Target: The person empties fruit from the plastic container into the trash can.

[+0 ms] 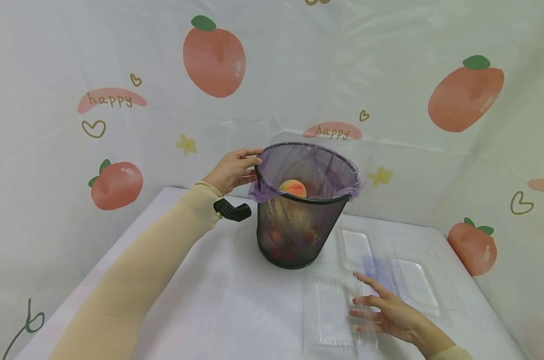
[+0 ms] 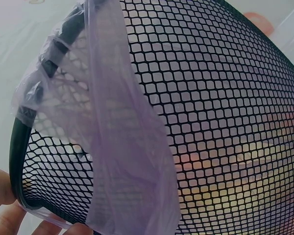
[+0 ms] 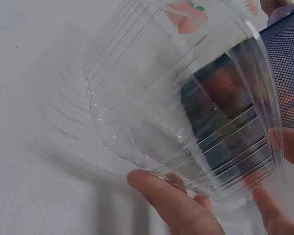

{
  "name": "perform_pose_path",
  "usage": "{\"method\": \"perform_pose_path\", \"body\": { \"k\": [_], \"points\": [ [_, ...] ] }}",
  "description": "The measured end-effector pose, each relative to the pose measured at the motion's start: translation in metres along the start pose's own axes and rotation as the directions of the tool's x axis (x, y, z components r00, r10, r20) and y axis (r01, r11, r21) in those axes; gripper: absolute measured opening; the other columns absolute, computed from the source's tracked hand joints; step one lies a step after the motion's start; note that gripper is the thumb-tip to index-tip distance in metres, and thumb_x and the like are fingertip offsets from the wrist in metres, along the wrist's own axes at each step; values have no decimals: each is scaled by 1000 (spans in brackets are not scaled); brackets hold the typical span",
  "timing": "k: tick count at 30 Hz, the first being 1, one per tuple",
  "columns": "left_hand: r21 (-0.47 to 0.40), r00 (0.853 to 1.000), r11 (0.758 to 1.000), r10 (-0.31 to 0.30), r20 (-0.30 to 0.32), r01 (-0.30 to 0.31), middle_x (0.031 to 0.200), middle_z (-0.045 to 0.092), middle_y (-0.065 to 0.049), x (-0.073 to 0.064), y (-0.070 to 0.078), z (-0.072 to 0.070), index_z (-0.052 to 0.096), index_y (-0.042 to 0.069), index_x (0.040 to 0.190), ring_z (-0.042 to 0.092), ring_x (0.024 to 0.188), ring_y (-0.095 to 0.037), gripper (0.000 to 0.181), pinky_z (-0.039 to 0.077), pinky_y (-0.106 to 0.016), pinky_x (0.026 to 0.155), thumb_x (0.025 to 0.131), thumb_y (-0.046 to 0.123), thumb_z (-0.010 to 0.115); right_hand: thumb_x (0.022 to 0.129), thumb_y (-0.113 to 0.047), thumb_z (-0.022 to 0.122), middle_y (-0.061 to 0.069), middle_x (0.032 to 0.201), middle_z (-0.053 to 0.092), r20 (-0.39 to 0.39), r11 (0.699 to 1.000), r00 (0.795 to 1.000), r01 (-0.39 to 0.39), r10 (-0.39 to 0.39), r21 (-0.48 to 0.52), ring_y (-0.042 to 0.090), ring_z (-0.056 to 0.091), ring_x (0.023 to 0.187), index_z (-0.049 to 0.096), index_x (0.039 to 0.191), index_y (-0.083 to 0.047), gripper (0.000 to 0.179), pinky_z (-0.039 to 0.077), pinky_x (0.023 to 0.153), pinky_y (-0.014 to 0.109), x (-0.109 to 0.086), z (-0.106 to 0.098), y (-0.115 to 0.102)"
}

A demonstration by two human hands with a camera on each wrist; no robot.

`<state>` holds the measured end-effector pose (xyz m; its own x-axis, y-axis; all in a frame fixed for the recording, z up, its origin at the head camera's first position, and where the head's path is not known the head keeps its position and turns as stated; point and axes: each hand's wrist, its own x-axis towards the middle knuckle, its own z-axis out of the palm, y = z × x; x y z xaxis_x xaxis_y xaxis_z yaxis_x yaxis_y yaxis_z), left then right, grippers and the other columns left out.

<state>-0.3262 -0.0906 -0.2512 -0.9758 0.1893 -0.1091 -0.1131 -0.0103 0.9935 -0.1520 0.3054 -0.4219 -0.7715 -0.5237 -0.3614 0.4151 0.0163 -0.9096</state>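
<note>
My left hand (image 1: 234,170) grips the left rim of a black mesh wastebasket (image 1: 294,230), fingers about the rim in the left wrist view. A thin purple bag (image 2: 122,147) lines the basket and folds over its rim. Inside, a peach (image 1: 293,188) shows on top, with red and yellow shapes blurred through the mesh. At the front right, my right hand (image 1: 393,312) holds the edge of a clear plastic container (image 1: 332,315), fingers spread. In the right wrist view the container (image 3: 142,88) is tilted, the thumb at its lower edge and some fingers showing through the plastic.
More clear plastic containers (image 1: 418,282) lie on the white table (image 1: 200,300) right of the basket, with a bluish patch (image 1: 377,270) between them. A white cloth (image 1: 344,65) printed with peaches hangs behind the table. A black device (image 1: 232,210) sits at my left wrist.
</note>
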Motion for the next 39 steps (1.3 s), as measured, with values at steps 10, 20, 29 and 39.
{"method": "perform_pose_path", "body": {
  "k": [10, 20, 29, 39],
  "points": [
    [2, 1000, 1000, 3, 3, -3, 126, 52, -5, 0, 0, 0, 54, 20, 138, 56, 93, -16, 41, 51, -27, 86, 98, 14, 57, 104, -14, 42, 11, 127, 43, 26, 1000, 1000, -12, 11, 19, 32, 58, 117, 40, 134, -54, 51, 52, 90, 54, -1, -3, 3],
    [-5, 1000, 1000, -4, 0, 4, 128, 51, -7, 1, -1, 0, 54, 21, 138, 56, 92, -15, 41, 51, -27, 86, 98, 14, 57, 104, -14, 43, 8, 129, 48, 28, 1000, 1000, -14, 14, 18, 31, 57, 118, 40, 133, -54, 50, 53, 90, 52, -1, -5, 5],
    [-5, 1000, 1000, -9, -3, 9, 128, 51, -6, 2, -1, -1, 55, 20, 138, 56, 91, -15, 41, 51, -26, 84, 98, 14, 57, 103, -16, 46, 10, 128, 45, 5, 999, 1000, -25, 25, 24, 28, 56, 120, 36, 141, -48, 51, 52, 90, 53, 1, -6, 7],
    [0, 1000, 1000, -2, 0, 2, 129, 51, -8, 0, 0, -1, 54, 20, 139, 56, 90, -15, 41, 52, -25, 82, 98, 14, 57, 102, -15, 48, 10, 129, 45, -12, 999, 999, -34, 34, 15, 26, 54, 121, 23, 153, -35, 60, 53, 91, 52, 1, -6, 7]
  ]
}}
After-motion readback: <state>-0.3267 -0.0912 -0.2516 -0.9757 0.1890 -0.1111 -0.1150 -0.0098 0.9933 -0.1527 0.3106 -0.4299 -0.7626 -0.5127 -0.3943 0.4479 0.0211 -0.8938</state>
